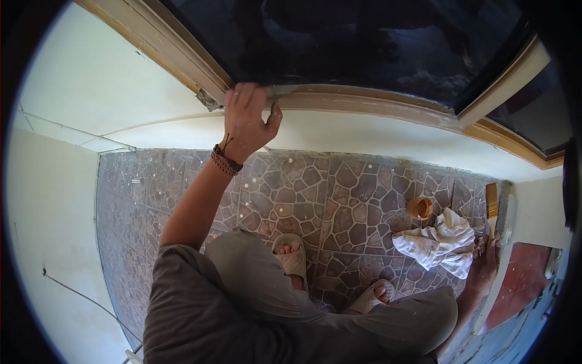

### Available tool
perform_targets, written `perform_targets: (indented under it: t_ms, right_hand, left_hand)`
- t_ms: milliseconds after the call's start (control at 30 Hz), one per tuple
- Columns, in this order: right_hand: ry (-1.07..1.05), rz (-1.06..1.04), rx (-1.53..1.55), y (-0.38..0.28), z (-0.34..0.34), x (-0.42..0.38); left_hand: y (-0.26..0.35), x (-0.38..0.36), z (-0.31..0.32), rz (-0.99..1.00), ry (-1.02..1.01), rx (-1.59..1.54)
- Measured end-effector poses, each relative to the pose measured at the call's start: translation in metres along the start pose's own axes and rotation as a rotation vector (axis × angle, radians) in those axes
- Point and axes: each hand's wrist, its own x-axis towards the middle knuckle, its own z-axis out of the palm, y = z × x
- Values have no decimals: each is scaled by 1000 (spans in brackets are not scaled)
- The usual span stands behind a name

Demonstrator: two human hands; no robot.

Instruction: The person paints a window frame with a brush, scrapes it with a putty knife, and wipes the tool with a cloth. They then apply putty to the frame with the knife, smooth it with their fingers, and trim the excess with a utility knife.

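My left hand (247, 118) rests at the lower left corner of the wooden window frame (364, 103), its fingers laid over the sill and the thumb spread apart. Dark braided bracelets (225, 161) circle that wrist. Low at the right, my right hand (484, 267) is closed around the handle of a paintbrush (491, 203), whose yellowish bristles point away from me. Beside the brush, a crumpled white cloth (439, 242) lies on the floor. A small amber-coloured cup (419, 208) stands just beyond the cloth.
Dark glass (339, 42) fills the window above the sill. Broken plaster (209, 100) shows at the frame's corner. Stone-patterned floor tiles (345, 200) carry pale specks. My sandalled feet (294, 258) are below me. A cable (85, 291) runs along the left wall.
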Motion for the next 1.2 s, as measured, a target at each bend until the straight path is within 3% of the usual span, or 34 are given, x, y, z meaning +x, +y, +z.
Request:
perform_targets:
  t_ms: [100,200,300,400,433,533,600,633,767,867,1000,1200]
  right_hand:
    - [21,18,-2,1,-2,1]
    - [105,50,4,4,5,4]
    - [-21,54,19,4,5,5]
    - [-6,65,28,5,2,6]
    - [10,64,20,7,2,8]
    - [-18,71,176,3,-5,1]
    - [49,57,311,-6,8,-2]
    - [-113,31,445,2,-21,1]
    - [233,68,142,-1,-37,-10]
    - [419,126,128,16,-50,-15]
    - [449,205,47,55,-54,-16]
    - [278,251,-255,111,-11,-12]
  left_hand:
    - [2,2,-5,-77,98,4]
    - [1,-3,-8,-17,-6,35]
    - [-11,0,-6,-8,-10,-46]
    - [-11,7,-11,-58,-105,-55]
    - [-11,10,-9,7,-60,-23]
    - [-24,-3,-1,149,-68,137]
    - [-46,-15,5,120,-171,125]
    - [-42,-14,3,49,-189,105]
    - [-49,-14,8,201,-109,264]
    - [-49,-12,7,132,-119,261]
    - [-38,-8,-1,104,-136,366]
    - [-35,-2,-7,149,-190,491]
